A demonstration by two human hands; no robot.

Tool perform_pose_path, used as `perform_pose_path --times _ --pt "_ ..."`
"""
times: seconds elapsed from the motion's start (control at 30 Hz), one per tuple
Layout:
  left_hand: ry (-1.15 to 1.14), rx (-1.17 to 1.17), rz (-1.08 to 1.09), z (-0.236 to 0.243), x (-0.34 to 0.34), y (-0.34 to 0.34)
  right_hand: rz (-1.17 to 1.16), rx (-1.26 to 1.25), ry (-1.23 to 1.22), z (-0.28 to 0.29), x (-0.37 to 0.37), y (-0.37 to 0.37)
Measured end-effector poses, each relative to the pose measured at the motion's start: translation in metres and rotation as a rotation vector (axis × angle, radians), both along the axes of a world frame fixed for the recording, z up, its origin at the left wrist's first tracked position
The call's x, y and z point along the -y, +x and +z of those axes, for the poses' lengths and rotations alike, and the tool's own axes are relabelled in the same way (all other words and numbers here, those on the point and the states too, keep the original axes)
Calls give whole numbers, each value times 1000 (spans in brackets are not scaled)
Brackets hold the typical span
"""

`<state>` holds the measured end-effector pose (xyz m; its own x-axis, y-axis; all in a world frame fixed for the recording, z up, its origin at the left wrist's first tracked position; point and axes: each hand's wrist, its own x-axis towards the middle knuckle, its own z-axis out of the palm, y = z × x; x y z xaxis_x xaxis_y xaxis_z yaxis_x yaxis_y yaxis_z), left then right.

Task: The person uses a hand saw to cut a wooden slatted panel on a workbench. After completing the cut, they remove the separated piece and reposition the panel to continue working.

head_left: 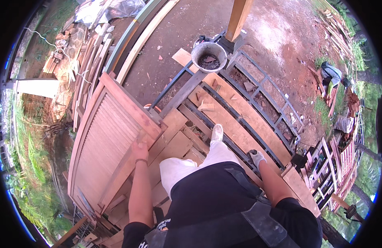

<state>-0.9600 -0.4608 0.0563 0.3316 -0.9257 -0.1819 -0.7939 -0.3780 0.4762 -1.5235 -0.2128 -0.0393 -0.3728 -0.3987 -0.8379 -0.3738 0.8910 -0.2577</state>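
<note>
My bare left hand (pixel 140 151), with a dark band at the wrist, grips the near edge of a louvered wooden door (pixel 112 136). The door is reddish brown, framed around rows of slats, and stands at my left. On my other side, my right hand (pixel 257 158) wears a pale glove and hangs beside my leg. Its fingers are curled, and a dark patch shows at them; I cannot make out what it is. Under my feet are wooden boards (pixel 228 124) laid over a dark metal frame (pixel 249 99).
A bucket (pixel 209 57) with dark contents stands ahead by a wooden post (pixel 239 18). Stacked timber (pixel 89 68) lies at the far left. Another person (pixel 332 76) bends over planks at the far right. Gaps show between the boards.
</note>
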Motion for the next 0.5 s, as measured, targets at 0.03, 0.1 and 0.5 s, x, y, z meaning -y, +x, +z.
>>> perform_pose_path --times 0.03,0.1,0.5 --pt "23 15 7 -2 4 -4 -45 -24 45 -8 -6 -12" --pt "100 12 12 -16 11 -20 -135 -53 27 -42 -49 -55" --pt "237 21 132 -8 26 -48 -366 108 54 -40 -61 -97"
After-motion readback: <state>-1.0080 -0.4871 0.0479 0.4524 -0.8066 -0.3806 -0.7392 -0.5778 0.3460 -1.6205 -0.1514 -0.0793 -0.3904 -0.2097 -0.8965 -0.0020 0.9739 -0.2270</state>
